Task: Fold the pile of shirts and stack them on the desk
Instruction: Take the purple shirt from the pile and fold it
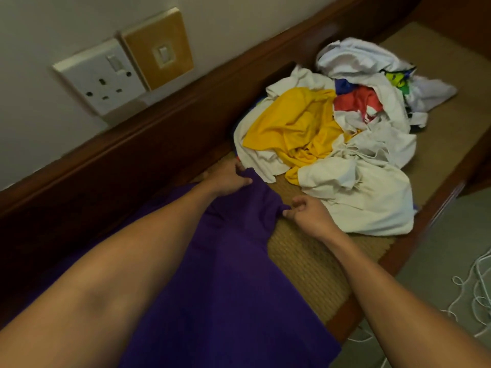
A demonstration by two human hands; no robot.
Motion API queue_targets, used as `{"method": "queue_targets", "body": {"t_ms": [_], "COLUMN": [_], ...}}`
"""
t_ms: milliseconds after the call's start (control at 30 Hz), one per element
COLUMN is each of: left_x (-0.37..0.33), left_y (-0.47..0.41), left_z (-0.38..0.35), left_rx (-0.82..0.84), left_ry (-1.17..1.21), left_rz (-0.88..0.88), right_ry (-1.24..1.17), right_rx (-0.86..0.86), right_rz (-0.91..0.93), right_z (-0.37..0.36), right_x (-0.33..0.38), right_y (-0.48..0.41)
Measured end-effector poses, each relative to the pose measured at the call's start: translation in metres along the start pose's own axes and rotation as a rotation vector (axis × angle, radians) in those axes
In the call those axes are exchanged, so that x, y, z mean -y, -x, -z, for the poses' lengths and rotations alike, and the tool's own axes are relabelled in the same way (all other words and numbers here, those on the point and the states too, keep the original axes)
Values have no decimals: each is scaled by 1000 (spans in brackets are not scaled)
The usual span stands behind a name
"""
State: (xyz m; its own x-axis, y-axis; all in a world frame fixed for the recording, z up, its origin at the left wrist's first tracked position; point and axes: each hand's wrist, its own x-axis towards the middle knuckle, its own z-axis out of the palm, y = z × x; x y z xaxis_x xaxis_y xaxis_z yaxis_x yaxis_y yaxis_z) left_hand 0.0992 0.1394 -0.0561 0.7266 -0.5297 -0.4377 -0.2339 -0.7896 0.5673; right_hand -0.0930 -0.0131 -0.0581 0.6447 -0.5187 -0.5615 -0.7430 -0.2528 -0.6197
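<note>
Where the purple shirt [233, 274] lies: spread across the near end of the desk [305, 261], under both forearms, its far edge just beside the pile.
Left hand [228, 179]: fingers curled down over the shirt's far edge, gripping the cloth close to the wooden back rail.
Right hand [310, 213]: thumb and bent fingers pinch a small corner of the purple cloth on its right side — the other fingers are loosely curled.
Pile of shirts [366, 181]: a loose, unfolded heap at the far end of the desk, mostly white, with red, blue and green patches.
Yellow shirt [292, 123]: crumpled on the heap's left side, white cloth around it.
Wall socket [103, 81]: on the wall above the rail, touching a gold switch plate [159, 49].
White cord [473, 288]: tangled on the carpet, right of the desk.
</note>
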Motion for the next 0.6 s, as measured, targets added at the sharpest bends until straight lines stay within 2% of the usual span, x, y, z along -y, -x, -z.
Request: {"method": "queue_targets", "body": {"t_ms": [100, 200, 267, 300, 400, 467, 533, 600], "left_x": [-9, -20, -22, -21, -19, -16, -10, -1], "left_y": [1, 1, -2, -3, -3, -2, -3, -8], "left_z": [6, 13, 17, 18, 22, 24, 21, 15], "left_rx": [73, 125, 155, 167, 112, 61, 55, 58], "left_ry": [-355, -473, -387, -271, 221, 431, 461, 367], "left_rz": [41, 88, 52, 16, -52, -78, -99, -101], "right_ry": [42, 177, 319, 333, 68, -51, -75, 26], "right_rx": [66, -11, -64, -103, -263, -337, -278, -151], "right_rz": [-27, -3, 14, 38, 239, 311, 244, 107], "right_z": [-6, -12, -14, -15, -12, -7, -5, -7], "right_x": [-1, 3, 5, 6, 8, 9, 8, 5], "right_y": [1, 5, 5, 5, 6, 8, 5, -2]}}
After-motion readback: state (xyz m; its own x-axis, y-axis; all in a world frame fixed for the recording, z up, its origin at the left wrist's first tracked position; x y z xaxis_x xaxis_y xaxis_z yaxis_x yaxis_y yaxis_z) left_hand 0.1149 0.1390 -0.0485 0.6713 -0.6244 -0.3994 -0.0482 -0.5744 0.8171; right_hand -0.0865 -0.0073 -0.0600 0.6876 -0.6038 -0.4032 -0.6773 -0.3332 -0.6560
